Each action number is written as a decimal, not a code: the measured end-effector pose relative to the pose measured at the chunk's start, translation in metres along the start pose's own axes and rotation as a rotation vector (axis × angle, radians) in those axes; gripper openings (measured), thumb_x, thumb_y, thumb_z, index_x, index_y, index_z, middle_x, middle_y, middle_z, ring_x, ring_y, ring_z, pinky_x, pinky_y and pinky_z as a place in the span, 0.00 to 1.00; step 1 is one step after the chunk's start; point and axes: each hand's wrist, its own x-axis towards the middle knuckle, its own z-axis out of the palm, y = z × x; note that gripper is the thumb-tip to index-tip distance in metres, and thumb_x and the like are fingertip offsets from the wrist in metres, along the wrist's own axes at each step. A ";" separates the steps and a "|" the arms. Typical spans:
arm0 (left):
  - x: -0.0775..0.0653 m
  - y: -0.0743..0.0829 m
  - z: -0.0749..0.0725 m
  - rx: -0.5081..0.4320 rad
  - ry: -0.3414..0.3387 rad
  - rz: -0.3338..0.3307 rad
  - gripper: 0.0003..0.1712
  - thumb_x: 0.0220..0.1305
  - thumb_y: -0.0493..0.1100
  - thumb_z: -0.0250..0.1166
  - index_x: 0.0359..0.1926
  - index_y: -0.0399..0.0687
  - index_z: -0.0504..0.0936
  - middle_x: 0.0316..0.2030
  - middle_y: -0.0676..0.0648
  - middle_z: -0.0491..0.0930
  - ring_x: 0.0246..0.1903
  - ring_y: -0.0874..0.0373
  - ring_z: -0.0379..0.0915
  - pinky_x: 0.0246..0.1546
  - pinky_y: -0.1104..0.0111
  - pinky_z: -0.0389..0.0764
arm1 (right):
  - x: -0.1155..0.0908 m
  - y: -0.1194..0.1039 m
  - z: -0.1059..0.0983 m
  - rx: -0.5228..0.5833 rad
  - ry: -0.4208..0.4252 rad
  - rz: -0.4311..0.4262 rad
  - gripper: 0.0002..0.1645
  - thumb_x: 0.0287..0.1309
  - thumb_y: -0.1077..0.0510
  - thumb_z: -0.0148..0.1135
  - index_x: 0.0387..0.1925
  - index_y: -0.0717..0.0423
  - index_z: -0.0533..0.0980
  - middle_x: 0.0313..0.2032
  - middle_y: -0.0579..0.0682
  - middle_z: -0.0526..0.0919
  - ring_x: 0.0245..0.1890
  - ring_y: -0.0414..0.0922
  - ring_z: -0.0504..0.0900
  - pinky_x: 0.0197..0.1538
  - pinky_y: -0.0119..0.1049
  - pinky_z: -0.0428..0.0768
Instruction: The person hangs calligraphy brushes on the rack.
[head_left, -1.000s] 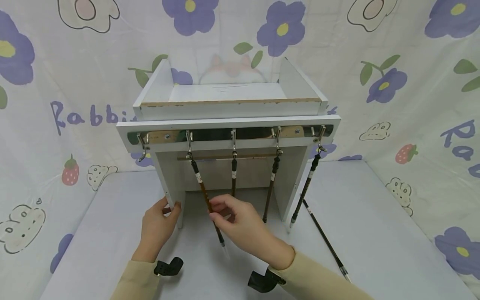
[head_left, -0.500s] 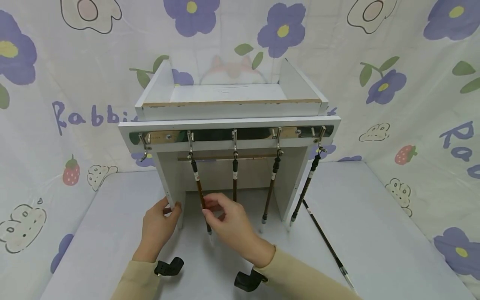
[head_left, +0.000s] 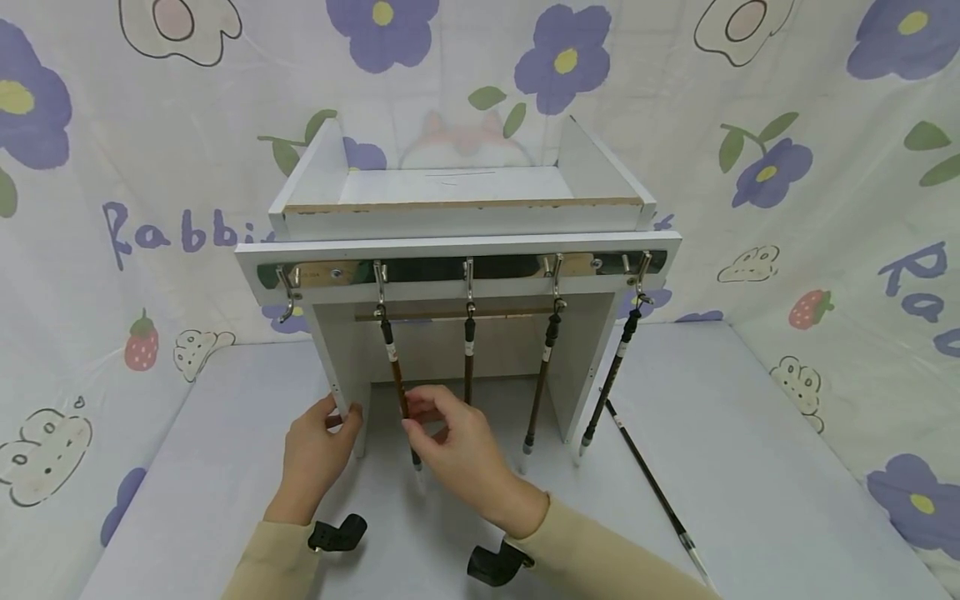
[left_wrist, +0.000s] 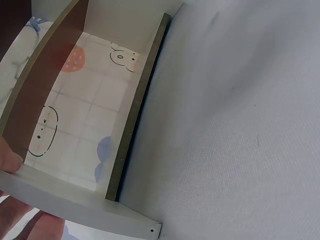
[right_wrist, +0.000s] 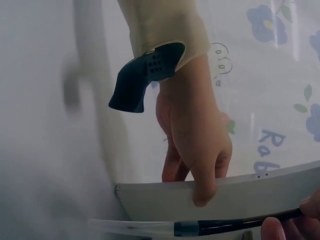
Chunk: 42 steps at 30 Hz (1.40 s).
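Observation:
My right hand (head_left: 468, 458) pinches the shaft of a brown calligraphy brush (head_left: 397, 375) between thumb and fingers. Its loop hangs from the second hook from the left on a shiny hook rail (head_left: 510, 269). In the right wrist view, the brush's clear cap (right_wrist: 135, 227) points left, and only fingertips (right_wrist: 272, 228) of that hand show. My left hand (head_left: 318, 454) grips the front edge of the left side panel of a white shelf (head_left: 457, 223). In the left wrist view its thumb (left_wrist: 9, 159) lies inside the panel, the other fingers outside.
Three other brushes hang to the right, among them a middle one (head_left: 469, 350) partly behind my right hand and a rightmost one (head_left: 611, 375). The leftmost hook (head_left: 285, 296) bears nothing. Another brush (head_left: 652, 483) lies on the white table (head_left: 787, 467) at the right.
My right hand has moved left with the brush, which now hangs steeper, and has barely moved in the last half second. My left hand stays on the panel.

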 end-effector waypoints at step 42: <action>0.001 -0.003 0.000 -0.014 -0.021 -0.008 0.29 0.69 0.57 0.54 0.65 0.48 0.73 0.57 0.39 0.76 0.49 0.43 0.78 0.34 0.57 0.83 | -0.049 0.019 -0.080 0.000 -0.080 0.022 0.20 0.59 0.56 0.67 0.52 0.43 0.74 0.42 0.41 0.82 0.37 0.39 0.82 0.36 0.35 0.81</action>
